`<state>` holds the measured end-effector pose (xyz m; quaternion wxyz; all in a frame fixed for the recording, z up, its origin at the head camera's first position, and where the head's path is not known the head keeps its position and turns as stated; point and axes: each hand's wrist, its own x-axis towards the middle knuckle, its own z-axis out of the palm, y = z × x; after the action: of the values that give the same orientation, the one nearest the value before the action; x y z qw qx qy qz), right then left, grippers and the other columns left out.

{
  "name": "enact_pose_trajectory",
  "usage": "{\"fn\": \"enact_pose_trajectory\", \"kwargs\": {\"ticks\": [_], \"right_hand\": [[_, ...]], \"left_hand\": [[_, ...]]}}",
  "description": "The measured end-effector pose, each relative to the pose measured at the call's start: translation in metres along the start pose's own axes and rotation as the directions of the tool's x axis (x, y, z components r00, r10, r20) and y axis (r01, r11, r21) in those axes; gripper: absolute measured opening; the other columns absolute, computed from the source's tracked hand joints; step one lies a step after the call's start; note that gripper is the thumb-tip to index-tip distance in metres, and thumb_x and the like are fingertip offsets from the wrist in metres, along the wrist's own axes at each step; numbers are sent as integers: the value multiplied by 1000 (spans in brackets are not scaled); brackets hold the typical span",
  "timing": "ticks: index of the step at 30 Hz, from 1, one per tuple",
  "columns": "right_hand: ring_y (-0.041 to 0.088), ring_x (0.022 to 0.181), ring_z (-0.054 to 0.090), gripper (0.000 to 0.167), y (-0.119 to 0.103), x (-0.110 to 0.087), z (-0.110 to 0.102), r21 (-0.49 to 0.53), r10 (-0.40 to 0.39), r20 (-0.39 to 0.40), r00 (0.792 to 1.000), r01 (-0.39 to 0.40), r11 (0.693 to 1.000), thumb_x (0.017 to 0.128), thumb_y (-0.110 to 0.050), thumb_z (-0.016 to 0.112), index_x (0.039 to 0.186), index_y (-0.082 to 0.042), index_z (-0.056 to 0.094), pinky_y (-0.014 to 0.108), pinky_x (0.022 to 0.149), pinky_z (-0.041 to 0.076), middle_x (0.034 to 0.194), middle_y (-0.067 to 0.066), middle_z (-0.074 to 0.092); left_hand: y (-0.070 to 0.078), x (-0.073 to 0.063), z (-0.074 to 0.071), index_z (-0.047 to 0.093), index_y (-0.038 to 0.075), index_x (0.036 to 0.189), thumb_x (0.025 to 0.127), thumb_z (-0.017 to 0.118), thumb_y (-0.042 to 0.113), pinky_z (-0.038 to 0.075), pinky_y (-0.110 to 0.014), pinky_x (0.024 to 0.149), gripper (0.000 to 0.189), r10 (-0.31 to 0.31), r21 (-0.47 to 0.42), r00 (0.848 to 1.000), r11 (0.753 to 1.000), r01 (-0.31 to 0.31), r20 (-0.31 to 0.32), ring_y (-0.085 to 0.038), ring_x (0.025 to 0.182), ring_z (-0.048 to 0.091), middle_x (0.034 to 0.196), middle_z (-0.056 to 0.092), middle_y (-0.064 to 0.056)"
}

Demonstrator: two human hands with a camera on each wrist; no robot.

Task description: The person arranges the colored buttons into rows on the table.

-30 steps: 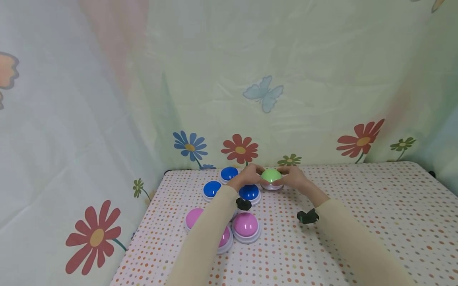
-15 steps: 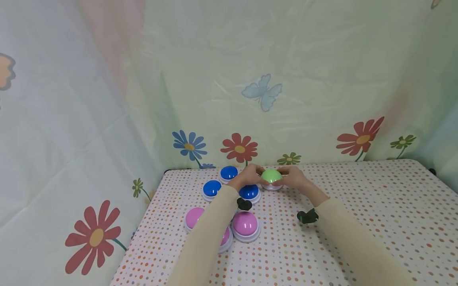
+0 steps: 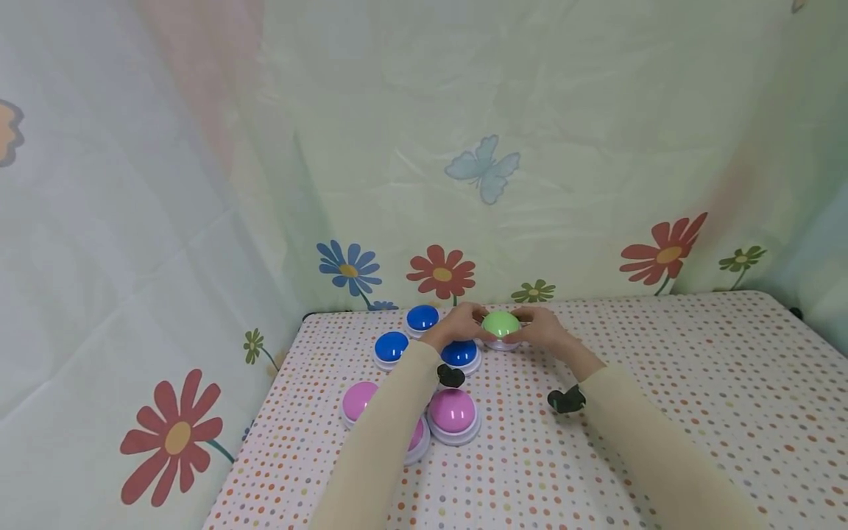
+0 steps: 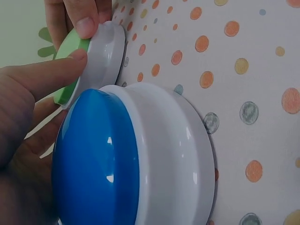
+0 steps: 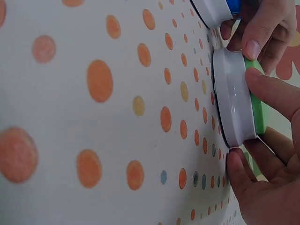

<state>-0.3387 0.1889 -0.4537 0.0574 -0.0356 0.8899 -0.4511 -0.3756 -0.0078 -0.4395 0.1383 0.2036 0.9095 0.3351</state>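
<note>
Dotted tablecloth (image 3: 530, 471) spans the lower frame; right of centre, left hand (image 3: 461, 324) and right hand (image 3: 547, 330) pinch the green button (image 3: 501, 323), probably light, stiff, slick-domed, best held by its white base (image 5: 230, 101).

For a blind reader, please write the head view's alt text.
Left hand and right hand grip a green domed push button at the far side of a dotted tablecloth; to its left show three blue buttons and, nearer, three pink buttons, some partly hidden.
</note>
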Motion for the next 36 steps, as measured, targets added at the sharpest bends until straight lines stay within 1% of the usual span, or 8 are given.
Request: {"fn": "enact_pose_trajectory", "kwargs": {"ticks": [7, 11, 14, 17, 22, 27, 32, 36], "right_hand": [[47, 129, 38, 83, -1, -1, 8, 12, 30, 0, 1000, -30, 999, 80, -21, 80, 145, 5, 36, 56, 102, 38, 148, 27, 34], [47, 129, 37, 78, -7, -5, 9, 2, 36, -36, 999, -36, 999, 81, -22, 79, 144, 3, 39, 56, 100, 38, 148, 28, 33], [47, 130, 36, 72, -12, -12, 7, -7, 2, -54, 999, -2, 1000, 84, -23, 76, 143, 1, 42, 56, 100, 39, 146, 27, 36], [46, 130, 36, 66, -19, -21, 5, -16, -61, -56, 997, 60, 998, 88, -23, 73, 142, 1, 43, 56, 100, 39, 144, 26, 40], [44, 125, 43, 55, -30, -37, 2, -26, -160, -52, 986, 158, 987, 89, -20, 71, 136, 1, 50, 55, 97, 42, 137, 24, 49], [42, 121, 48, 53, -41, -54, 4, -32, -200, -12, 980, 200, 979, 88, -21, 73, 132, 1, 54, 52, 95, 46, 132, 23, 53], [42, 119, 50, 54, -49, -71, 8, -15, -215, 61, 975, 216, 976, 88, -20, 73, 133, 2, 53, 48, 92, 49, 132, 23, 53], [41, 119, 51, 55, -52, -84, 15, -18, -234, 104, 967, 237, 971, 86, -21, 75, 132, 1, 55, 47, 93, 49, 131, 22, 55]], "left_hand": [[-7, -4, -1, 52, 9, 138, 85, 77, 31, 48, -34, 93, 63, -2, -13, 1000, 1000, 1, -10, -22, 114, 55, 128, 58, -8], [-6, -10, -8, 51, 10, 139, 85, 76, 31, 49, -35, 93, 62, 5, -19, 999, 1000, -6, -34, -23, 114, 54, 128, 57, -8], [-3, -16, -16, 52, 10, 138, 87, 75, 32, 49, -34, 92, 61, 29, -14, 999, 999, -29, -44, -23, 115, 53, 128, 57, -9], [2, -24, -24, 52, 10, 139, 88, 72, 32, 50, -33, 91, 59, 76, -1, 996, 997, -76, -38, -24, 117, 53, 129, 57, -10], [11, -40, -38, 54, 12, 137, 88, 72, 36, 51, -28, 85, 57, 115, 6, 993, 993, -115, -24, -22, 115, 55, 126, 59, -7], [14, -63, -52, 58, 14, 132, 89, 72, 34, 52, -24, 81, 50, 126, 15, 992, 992, -126, 0, -20, 109, 58, 122, 61, -6], [10, -87, -60, 60, 12, 129, 90, 72, 30, 51, -23, 82, 45, 154, 24, 988, 988, -155, 29, -23, 111, 57, 120, 62, -4], [2, -105, -60, 61, 8, 129, 90, 72, 29, 51, -24, 83, 46, 163, 12, 985, 986, -164, 63, -27, 114, 56, 122, 62, -9]]}}
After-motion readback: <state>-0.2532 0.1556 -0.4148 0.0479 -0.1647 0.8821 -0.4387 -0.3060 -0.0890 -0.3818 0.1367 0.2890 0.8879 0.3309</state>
